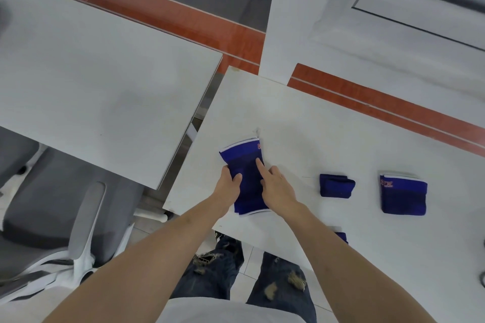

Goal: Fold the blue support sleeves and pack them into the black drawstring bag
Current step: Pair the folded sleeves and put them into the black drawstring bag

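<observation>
Left hand point(229, 186) pinches the flat sleeve point(244, 162) near the table's point(288, 118) left edge, right hand point(278, 186) presses it with a straight index; 2 folded sleeves point(336, 185) wait, bag unseen.

Long blue sleeve point(245, 173) flat, unfolded; small folded sleeve point(336, 185), larger folded sleeve point(404, 195) apart at right.

Head-worn wide view, steeply down over white table point(341, 123), close, edges seemingly warped.

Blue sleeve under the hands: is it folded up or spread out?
Spread out. The blue sleeve lies flat at full length on the white table, both white-trimmed ends showing, unlike the smaller folded sleeve.
</observation>
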Action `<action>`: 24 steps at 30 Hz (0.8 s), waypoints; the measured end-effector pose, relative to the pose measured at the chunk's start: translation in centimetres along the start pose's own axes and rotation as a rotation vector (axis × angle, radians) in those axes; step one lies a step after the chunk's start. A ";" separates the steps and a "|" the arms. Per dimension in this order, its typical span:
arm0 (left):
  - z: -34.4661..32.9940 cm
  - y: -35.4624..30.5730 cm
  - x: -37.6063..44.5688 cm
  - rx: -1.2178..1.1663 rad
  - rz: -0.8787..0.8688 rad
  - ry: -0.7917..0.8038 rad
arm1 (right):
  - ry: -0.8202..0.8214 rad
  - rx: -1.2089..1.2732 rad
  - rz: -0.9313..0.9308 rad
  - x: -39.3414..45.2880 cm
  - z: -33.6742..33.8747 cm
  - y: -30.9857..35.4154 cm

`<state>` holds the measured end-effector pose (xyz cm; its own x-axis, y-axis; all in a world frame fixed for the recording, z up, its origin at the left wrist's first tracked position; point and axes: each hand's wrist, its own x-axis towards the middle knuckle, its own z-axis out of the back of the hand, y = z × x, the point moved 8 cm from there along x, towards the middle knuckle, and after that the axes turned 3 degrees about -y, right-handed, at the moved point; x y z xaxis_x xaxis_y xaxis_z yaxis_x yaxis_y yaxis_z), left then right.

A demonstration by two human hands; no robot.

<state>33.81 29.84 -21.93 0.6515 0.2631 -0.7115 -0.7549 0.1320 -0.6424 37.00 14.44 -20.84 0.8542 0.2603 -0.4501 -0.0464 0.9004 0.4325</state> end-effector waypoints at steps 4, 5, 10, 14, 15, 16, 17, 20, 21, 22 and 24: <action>0.7 -0.4 -0.1 0.002 -0.029 -0.046 | -0.069 0.236 -0.090 0.2 0.8 -0.8; 0.8 -0.7 -0.2 0.000 -0.041 -0.040 | -0.099 0.306 -0.123 0.3 1.1 -1.1; 0.7 -2.6 -1.3 -0.133 -0.084 0.069 | -0.130 0.653 -0.311 0.7 2.5 -2.1; 0.6 -4.5 -2.3 -0.205 -0.141 0.113 | -0.055 1.083 -0.382 0.7 3.0 -1.8; 0.6 -4.8 -2.5 -0.198 -0.155 0.110 | -0.060 1.161 -0.365 0.7 3.5 -1.5; 0.7 -5.1 -2.5 -0.195 -0.167 0.108 | -0.081 1.197 -0.344 0.7 4.2 -1.4; 0.7 -5.4 -2.6 -0.195 -0.175 0.108 | -0.106 1.230 -0.325 0.6 4.9 -1.3; 1.1 -6.6 -2.6 -0.186 -0.209 0.099 | -0.164 1.275 -0.285 0.1 6.8 -1.1; 1.2 -7.3 -2.9 -0.186 -0.232 0.094 | -0.185 1.284 -0.272 -0.1 7.3 -1.0; 1.4 -8.2 -3.2 -0.197 -0.265 0.088 | -0.209 1.275 -0.258 -0.5 8.0 -1.0; 1.8 -10.0 -3.7 -0.190 -0.367 0.055 | -0.272 1.254 -0.215 -1.1 9.6 -0.9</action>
<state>38.84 29.30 -12.37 0.8818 0.1791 -0.4363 -0.4479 0.0279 -0.8937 41.05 10.03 -13.26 0.8676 -0.0594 -0.4936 0.4905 -0.0605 0.8694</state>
